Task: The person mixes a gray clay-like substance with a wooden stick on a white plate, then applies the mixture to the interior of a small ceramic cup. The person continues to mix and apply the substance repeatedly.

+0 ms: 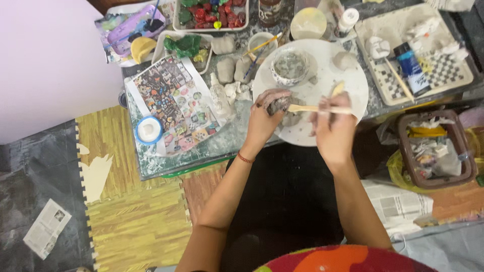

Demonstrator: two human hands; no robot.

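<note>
Right hand (pixel 333 126) grips a wooden tool (pixel 317 108) lying crosswise, tip seemingly toward the clay lump (pixel 279 105) clasped in left hand (pixel 262 118).

Bare plate rim (pixel 353 95) lying open right of right hand (pixel 333 128). Bowl (pixel 290 66) and clay lump (pixel 345 60) blocking far side; figures (pixel 227 70), bottle (pixel 220 98) crowding left of left hand (pixel 264 118).

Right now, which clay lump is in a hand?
The dark grey lump gripped in the left hand over the round white board. The paler lumps left of the board lie untouched.
</note>
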